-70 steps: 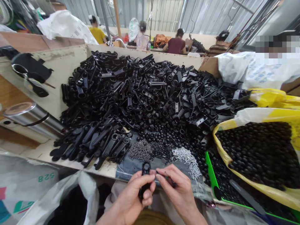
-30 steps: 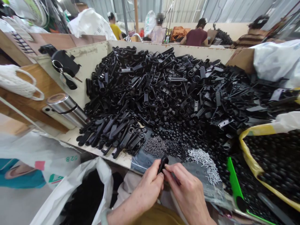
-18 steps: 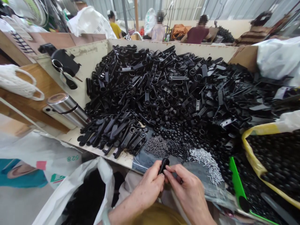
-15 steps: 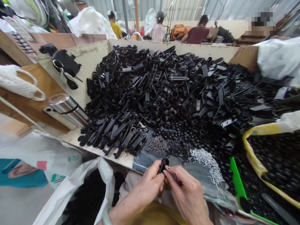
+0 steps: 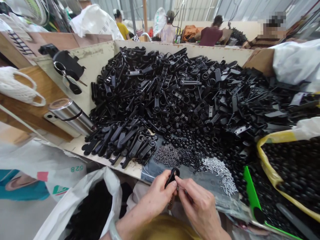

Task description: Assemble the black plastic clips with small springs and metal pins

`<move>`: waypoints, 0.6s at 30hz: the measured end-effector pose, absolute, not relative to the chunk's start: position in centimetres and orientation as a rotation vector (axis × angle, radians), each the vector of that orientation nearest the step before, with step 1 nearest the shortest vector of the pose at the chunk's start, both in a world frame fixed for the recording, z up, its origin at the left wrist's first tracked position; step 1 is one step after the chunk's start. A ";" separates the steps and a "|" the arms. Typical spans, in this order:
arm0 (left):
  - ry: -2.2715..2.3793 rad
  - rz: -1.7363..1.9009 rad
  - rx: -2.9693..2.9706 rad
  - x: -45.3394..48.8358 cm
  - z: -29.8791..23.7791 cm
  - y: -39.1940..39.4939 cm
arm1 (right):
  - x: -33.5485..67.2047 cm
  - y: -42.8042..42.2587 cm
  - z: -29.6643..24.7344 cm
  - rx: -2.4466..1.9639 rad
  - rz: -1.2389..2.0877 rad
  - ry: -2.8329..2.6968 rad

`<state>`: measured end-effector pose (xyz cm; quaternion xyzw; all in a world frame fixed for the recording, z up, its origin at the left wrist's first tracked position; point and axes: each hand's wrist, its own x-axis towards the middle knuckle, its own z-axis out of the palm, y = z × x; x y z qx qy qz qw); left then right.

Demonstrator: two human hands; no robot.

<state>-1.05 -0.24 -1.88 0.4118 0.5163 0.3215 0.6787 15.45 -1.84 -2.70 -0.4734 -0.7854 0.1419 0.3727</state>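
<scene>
My left hand [image 5: 159, 190] is closed around a black plastic part with a looped end [image 5: 171, 176], held up in front of the bench edge. My right hand [image 5: 198, 197] is closed, its thumb and fingertips brought together against the loop. Whatever small piece those fingertips may pinch is hidden. Just beyond my hands lie a heap of small brownish-grey pieces [image 5: 167, 155] and a heap of silver pins [image 5: 221, 173]. Finished-looking long black parts [image 5: 130, 141] lie in rows to the left.
A large pile of black plastic parts [image 5: 160, 83] fills the bench. At left stands a steel flask [image 5: 71, 115]; below it is a white sack [image 5: 113, 186] of black pieces. A green strip [image 5: 251, 190] and a yellow-rimmed bag [image 5: 266, 160] are at right. Several people sit beyond.
The looped part has tilted slightly and moved a little left in my left hand. My right fingertips stay at the loop. The whole view has shifted slightly.
</scene>
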 end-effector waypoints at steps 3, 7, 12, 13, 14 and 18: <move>1.188 0.761 0.983 -1.2 -2.9 -0.2 | 15.3 -2.1 -2.9 -1.215 0.220 -2.078; 1.167 0.775 1.010 -1.5 -3.2 -0.1 | 14.7 -2.5 -3.0 -1.269 0.214 -2.115; 1.127 0.766 0.970 -1.4 -2.4 0.2 | 15.7 -1.8 -1.5 -1.308 0.680 -1.991; 1.118 0.758 0.961 -1.4 -2.1 0.2 | 16.2 -1.6 -1.1 -1.318 0.762 -1.951; 1.113 0.749 0.949 -1.4 -1.9 0.2 | 16.7 -1.6 -0.7 -1.333 0.813 -1.919; 1.130 0.734 0.920 -1.3 -1.7 0.2 | 17.7 -1.8 -0.2 -1.338 0.883 -1.935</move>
